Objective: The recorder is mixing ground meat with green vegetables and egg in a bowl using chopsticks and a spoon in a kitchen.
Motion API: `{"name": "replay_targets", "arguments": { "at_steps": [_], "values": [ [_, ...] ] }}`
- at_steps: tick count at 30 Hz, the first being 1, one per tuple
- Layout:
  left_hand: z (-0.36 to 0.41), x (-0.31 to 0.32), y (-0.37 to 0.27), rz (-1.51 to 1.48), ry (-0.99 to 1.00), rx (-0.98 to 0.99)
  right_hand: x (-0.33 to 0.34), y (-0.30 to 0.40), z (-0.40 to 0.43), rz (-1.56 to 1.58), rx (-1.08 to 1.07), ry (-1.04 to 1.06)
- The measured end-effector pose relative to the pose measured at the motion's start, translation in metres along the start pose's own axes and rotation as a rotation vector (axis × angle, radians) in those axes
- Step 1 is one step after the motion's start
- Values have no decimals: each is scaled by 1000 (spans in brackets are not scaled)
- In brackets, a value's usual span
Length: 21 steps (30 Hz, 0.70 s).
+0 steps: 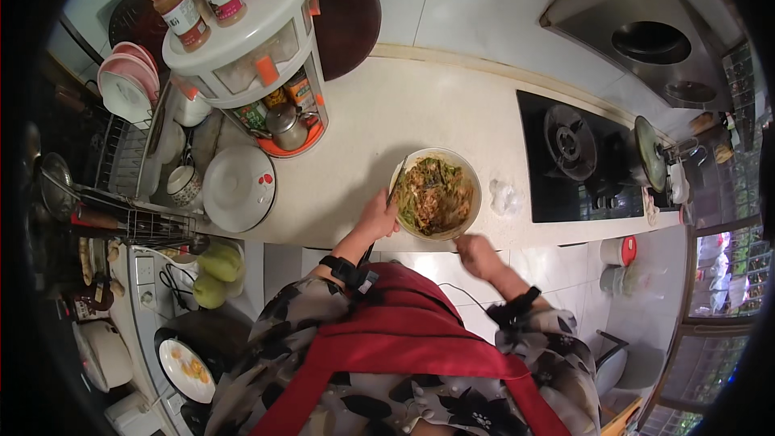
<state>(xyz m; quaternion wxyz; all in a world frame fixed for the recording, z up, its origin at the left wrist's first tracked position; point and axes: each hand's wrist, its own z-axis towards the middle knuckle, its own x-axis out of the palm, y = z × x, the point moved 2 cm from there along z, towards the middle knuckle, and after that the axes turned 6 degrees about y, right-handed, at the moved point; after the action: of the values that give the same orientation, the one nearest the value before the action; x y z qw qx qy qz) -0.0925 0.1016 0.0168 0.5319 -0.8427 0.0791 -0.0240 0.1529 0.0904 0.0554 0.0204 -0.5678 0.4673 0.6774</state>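
Note:
A round bowl stands at the near edge of the pale countertop, holding a mix of green vegetable pieces and brownish, sauce-coated bits. At its left rim is my left hand, with a thin dark utensil, perhaps chopsticks, between the hand and the rim; the hand's fingers are curled around them. My right hand is at the bowl's near right rim, curled and somewhat blurred. Whether it pinches the rim or holds something there cannot be made out. Crumpled clear plastic lies right of the bowl.
A tiered spice rack with a small metal pot stands at the back left. Stacked plates and a dish rack are at the left. A black gas hob lies to the right, with a glass lid beyond.

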Motion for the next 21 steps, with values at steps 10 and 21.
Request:
{"name": "replay_targets", "arguments": {
  "at_steps": [10,21],
  "values": [
    [-5,3,-5,-25,10,-34,-17,1,32,76,68,-108],
    [-6,2,-6,2,24,-55,-23,-2,52,-120,-70,-48]
  ]
}}
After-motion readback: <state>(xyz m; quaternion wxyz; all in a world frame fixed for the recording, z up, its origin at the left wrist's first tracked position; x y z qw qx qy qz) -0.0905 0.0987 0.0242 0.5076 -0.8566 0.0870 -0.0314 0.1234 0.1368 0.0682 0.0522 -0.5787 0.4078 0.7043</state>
